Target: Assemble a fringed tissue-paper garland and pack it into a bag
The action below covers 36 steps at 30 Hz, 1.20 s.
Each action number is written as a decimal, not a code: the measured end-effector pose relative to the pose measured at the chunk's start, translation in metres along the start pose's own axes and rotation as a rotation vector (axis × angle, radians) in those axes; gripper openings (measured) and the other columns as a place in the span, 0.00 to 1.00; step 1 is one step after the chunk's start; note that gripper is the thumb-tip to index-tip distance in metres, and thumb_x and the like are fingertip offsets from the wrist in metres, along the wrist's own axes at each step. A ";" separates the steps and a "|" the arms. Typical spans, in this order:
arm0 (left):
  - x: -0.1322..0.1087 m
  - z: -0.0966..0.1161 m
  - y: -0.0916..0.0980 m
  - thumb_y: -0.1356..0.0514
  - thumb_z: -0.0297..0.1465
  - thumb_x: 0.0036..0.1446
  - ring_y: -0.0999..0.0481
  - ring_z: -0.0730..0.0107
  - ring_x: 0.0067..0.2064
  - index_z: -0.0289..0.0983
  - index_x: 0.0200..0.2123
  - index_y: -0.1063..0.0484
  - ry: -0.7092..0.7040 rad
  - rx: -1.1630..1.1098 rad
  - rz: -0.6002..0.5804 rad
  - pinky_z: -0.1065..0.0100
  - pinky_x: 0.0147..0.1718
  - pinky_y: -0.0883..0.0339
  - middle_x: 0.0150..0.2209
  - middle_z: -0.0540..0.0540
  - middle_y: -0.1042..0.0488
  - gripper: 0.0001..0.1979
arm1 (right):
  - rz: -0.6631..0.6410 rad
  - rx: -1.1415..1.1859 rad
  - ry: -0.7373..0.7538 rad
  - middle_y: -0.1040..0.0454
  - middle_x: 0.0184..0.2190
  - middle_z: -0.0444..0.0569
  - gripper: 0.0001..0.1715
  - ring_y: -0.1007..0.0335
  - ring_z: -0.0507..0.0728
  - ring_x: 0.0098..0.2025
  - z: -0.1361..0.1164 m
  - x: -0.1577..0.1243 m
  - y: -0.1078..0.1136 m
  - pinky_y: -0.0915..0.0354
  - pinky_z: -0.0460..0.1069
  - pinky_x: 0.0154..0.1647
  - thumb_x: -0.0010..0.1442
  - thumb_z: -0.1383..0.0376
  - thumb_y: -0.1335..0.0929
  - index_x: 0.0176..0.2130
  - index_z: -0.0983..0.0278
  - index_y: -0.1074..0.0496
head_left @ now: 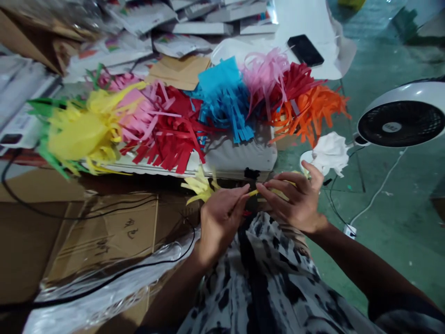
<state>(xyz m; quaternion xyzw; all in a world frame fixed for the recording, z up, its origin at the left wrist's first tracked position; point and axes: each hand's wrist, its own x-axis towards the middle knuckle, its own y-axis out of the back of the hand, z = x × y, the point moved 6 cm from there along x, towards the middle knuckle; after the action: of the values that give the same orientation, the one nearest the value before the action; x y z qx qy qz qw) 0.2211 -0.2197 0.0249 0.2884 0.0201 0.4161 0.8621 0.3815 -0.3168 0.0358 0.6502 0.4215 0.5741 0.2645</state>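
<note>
Between my two hands runs a twisted piece of yellow tissue paper (253,192), held over my lap. My left hand (224,208) pinches one end, and a fringed yellow tuft (199,186) sticks out past it on the left. My right hand (295,197) grips the other end with thumb and forefinger, its other fingers partly spread. Just ahead on the table lie fringed paper bunches: yellow (83,132), red (177,130), blue (224,99), pink (266,74) and orange (309,113).
White packets (194,28) are piled at the back, near a black phone (306,50). A fan (399,116) stands at right beside a crumpled white cloth-like piece (332,153). Cardboard (114,232) and a black cable (114,273) are at lower left.
</note>
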 end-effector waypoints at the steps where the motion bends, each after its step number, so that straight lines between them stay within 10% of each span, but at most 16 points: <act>1: -0.003 -0.003 0.000 0.39 0.38 0.69 0.18 0.59 0.48 0.44 0.51 0.17 0.130 -0.126 -0.050 0.60 0.48 0.28 0.48 0.44 0.15 0.13 | -0.017 0.000 -0.010 0.19 0.41 0.44 0.18 0.26 0.64 0.48 0.001 -0.003 0.003 0.50 0.73 0.69 0.63 0.65 0.25 0.49 0.43 0.21; 6: -0.020 -0.010 -0.018 0.32 0.44 0.61 0.19 0.63 0.39 0.39 0.37 0.15 0.604 -0.661 -0.354 0.67 0.40 0.31 0.37 0.45 0.16 0.14 | -0.005 0.022 0.005 0.21 0.37 0.42 0.21 0.27 0.62 0.44 -0.004 -0.014 0.013 0.52 0.72 0.70 0.62 0.63 0.24 0.50 0.37 0.21; 14: -0.042 -0.025 -0.040 0.24 0.40 0.48 0.27 0.74 0.28 0.37 0.29 0.20 0.853 -0.921 -0.273 0.72 0.29 0.37 0.28 0.50 0.22 0.14 | 0.042 0.138 -0.082 0.19 0.37 0.41 0.18 0.27 0.63 0.49 -0.016 -0.007 0.005 0.53 0.73 0.71 0.64 0.66 0.27 0.47 0.40 0.19; 23: -0.022 -0.015 -0.008 0.26 0.38 0.51 0.23 0.56 0.56 0.39 0.27 0.20 0.416 -0.635 0.004 0.57 0.54 0.28 0.53 0.44 0.22 0.11 | 0.049 0.726 -0.457 0.21 0.42 0.51 0.07 0.25 0.61 0.49 -0.020 0.016 -0.012 0.29 0.60 0.53 0.65 0.64 0.29 0.39 0.58 0.17; 30: -0.009 -0.012 0.002 0.25 0.41 0.51 0.19 0.63 0.38 0.39 0.28 0.24 0.427 -0.728 0.070 0.58 0.40 0.24 0.38 0.46 0.18 0.14 | 0.007 0.940 -0.445 0.21 0.52 0.52 0.13 0.24 0.60 0.54 -0.029 0.037 -0.007 0.28 0.57 0.57 0.70 0.60 0.30 0.51 0.57 0.19; 33: -0.004 -0.013 0.016 0.26 0.42 0.51 0.18 0.63 0.41 0.40 0.28 0.24 0.333 -0.744 0.186 0.59 0.45 0.24 0.39 0.48 0.18 0.14 | -0.066 1.137 -0.433 0.21 0.55 0.50 0.24 0.23 0.58 0.54 -0.036 0.036 -0.014 0.27 0.55 0.57 0.70 0.57 0.30 0.63 0.57 0.27; 36: -0.001 -0.017 0.033 0.29 0.47 0.55 0.19 0.62 0.46 0.42 0.33 0.23 0.283 -0.703 0.256 0.58 0.50 0.25 0.42 0.47 0.18 0.15 | -0.170 1.032 -0.366 0.17 0.43 0.47 0.16 0.21 0.57 0.45 -0.040 0.027 -0.027 0.27 0.51 0.48 0.70 0.58 0.31 0.53 0.60 0.22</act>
<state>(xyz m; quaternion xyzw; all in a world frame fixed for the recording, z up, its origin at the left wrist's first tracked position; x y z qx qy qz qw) 0.1924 -0.1957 0.0273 -0.0841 -0.0410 0.5371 0.8383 0.3355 -0.2857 0.0362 0.7484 0.6461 0.1474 0.0260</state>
